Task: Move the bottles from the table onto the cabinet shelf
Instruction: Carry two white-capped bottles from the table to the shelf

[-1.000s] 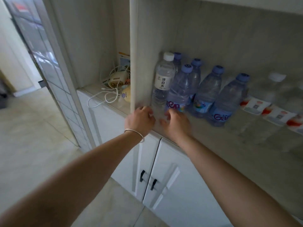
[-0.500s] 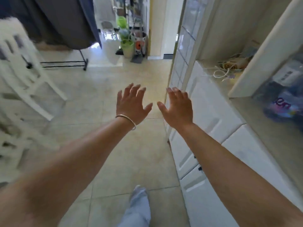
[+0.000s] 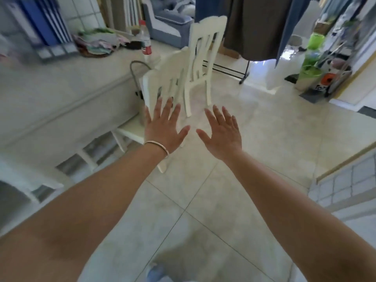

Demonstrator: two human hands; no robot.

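**Empty hands stretched out over the tiled floor**

At far left, blue binders stand at the back of the pale table, beside a heap of cloth. One bottle with a red label stands upright near the table's far edge. Two white chairs sit just beside the table. The left hand, a bracelet on its wrist, holds nothing, its fingers straight and spread. The right hand is likewise flat and empty. Dark clothes hang on a rack behind; green containers stand at right.
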